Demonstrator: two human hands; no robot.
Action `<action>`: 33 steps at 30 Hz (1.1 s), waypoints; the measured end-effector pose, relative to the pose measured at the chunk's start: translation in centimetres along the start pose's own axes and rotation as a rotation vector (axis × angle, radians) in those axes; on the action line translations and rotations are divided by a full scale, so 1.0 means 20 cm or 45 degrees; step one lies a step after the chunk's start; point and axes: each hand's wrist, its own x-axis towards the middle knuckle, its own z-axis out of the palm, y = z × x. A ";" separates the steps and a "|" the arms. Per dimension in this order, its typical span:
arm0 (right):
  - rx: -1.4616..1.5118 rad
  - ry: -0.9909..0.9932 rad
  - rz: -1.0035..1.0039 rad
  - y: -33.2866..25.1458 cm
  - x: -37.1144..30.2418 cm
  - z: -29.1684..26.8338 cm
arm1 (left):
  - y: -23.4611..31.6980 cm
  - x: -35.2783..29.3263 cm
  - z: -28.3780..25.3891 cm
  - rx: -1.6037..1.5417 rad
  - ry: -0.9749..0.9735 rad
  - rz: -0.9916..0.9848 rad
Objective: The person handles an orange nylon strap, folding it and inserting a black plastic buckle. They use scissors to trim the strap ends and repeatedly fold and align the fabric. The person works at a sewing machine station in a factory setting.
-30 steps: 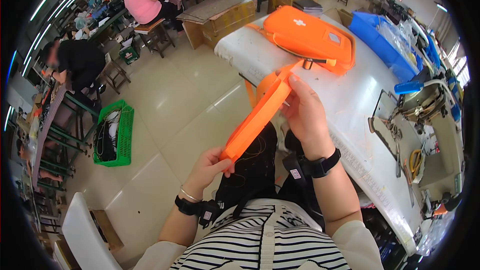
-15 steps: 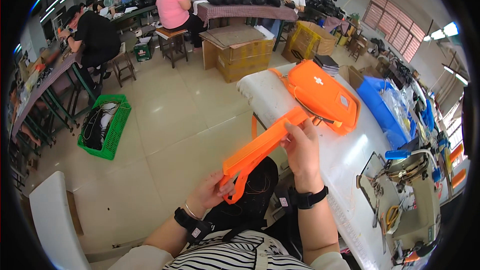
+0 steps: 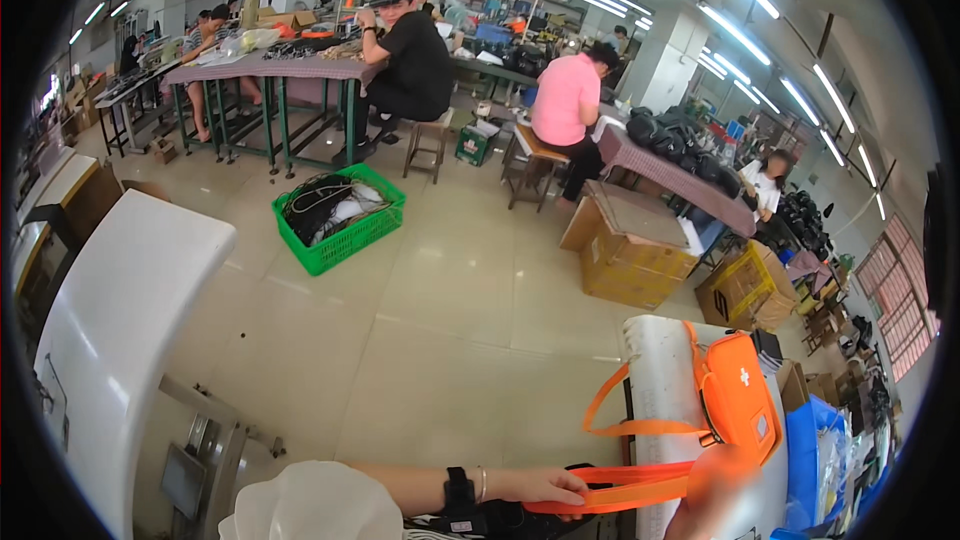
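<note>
My left hand (image 3: 548, 488) is closed on one end of a long orange fabric strip (image 3: 640, 490), low in the view. The strip runs right to my right hand (image 3: 722, 475), which is smeared by motion, so its fingers cannot be made out. Just beyond that hand, an orange bag (image 3: 738, 390) with a white cross lies on the white table (image 3: 655, 365). From the bag an orange strap (image 3: 605, 410) loops over the table's left edge. Whether the held strip joins the bag is hidden.
A blue bin (image 3: 812, 460) holding clear plastic stands right of the bag. On the floor ahead are a green basket (image 3: 350, 240) and cardboard boxes (image 3: 630, 265). A white tabletop (image 3: 120, 310) rises at the left. Several people sit at workbenches farther off.
My view has swung left and up, so the bag and table now appear lower right. Both hands sit lower in view with the strip, now stretched more level. My right hand has blurred.
</note>
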 end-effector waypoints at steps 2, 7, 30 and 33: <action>0.032 0.073 -0.022 -0.06 -0.07 -0.07 | 0.04 0.02 0.08 0.100 -0.072 0.030; 0.170 0.253 -0.181 -0.24 -0.28 -0.31 | 0.12 0.08 0.20 0.411 -0.230 0.087; -0.289 0.955 -0.463 -0.40 -0.85 -1.14 | 0.52 0.62 0.66 1.179 -0.279 0.019; -0.743 1.063 -0.482 -0.41 -0.82 -1.09 | 0.51 0.73 0.63 1.375 -0.250 0.105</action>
